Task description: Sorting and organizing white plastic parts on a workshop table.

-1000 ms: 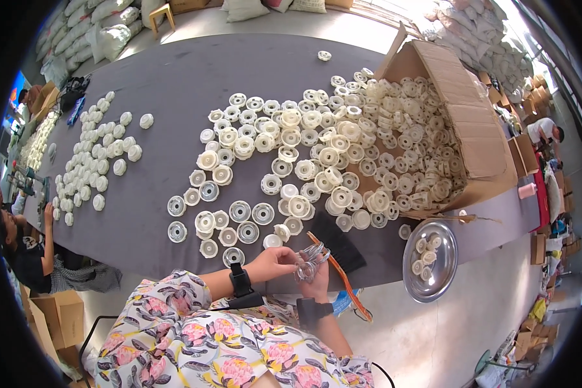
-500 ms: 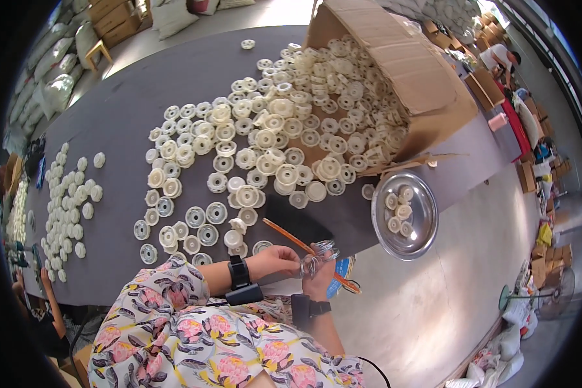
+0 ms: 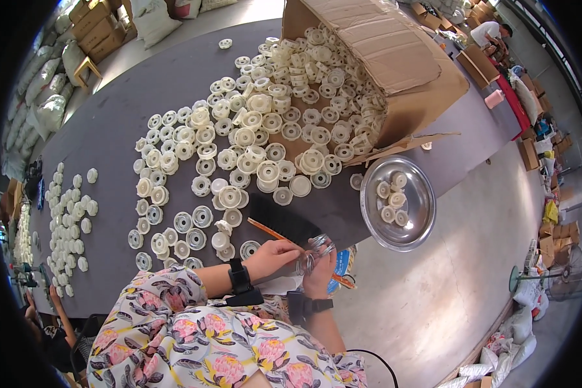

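Observation:
My right hand (image 3: pixel 318 278) is closed around several shiny metal rings (image 3: pixel 315 251), which look like loose coils of wire. Fingers pinched together, my left hand (image 3: pixel 275 257) meets the near side of these rings; whether it grips one is too small to tell. Beneath both hands lies a thin orange strip (image 3: pixel 271 231), running along a black pad (image 3: pixel 281 216) at the table's edge. A blue printed packet (image 3: pixel 344 264) shows partly behind my right hand. Left of my left hand, cream plastic wheel-like discs (image 3: pixel 202 216) lie scattered, some with grey metallic rings on them.
A tipped cardboard box (image 3: pixel 427 97) spills cream discs across the grey table (image 3: pixel 110 139). To the right, a steel bowl (image 3: pixel 420 223) holds several discs. Another group of discs (image 3: pixel 68 213) lies far left. A co-worker's arm (image 3: pixel 61 310) shows at lower left; a fan (image 3: pixel 556 268) stands right.
The whole view has shifted slightly, so the table, box and bowl sit farther left. Both hands stay together at the rings with little visible movement.

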### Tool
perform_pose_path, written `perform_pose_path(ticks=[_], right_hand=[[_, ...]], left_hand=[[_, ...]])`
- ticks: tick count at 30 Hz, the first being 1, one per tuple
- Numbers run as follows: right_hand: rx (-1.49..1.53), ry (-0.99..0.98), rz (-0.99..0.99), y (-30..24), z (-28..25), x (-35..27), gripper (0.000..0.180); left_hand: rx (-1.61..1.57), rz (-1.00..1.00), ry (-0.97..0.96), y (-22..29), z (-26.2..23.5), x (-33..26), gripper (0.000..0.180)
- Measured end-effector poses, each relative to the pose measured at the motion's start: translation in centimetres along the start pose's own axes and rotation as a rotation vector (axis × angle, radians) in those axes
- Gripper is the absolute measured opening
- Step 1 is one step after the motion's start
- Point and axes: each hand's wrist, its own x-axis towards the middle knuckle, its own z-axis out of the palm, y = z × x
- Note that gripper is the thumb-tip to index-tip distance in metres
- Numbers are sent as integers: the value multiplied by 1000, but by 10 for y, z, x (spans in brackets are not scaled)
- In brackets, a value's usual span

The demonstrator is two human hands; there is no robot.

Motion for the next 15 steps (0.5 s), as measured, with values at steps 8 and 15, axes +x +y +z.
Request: perform_pose_path(ticks=[8, 15], right_hand=[[-68, -16, -151, -1, 10, 2, 32], [-41, 48, -106, 3, 28, -5, 30]], left_hand=[[-22, 196, 36, -13, 5, -6, 47], [-46, 119, 8, -13, 0, -23, 48]])
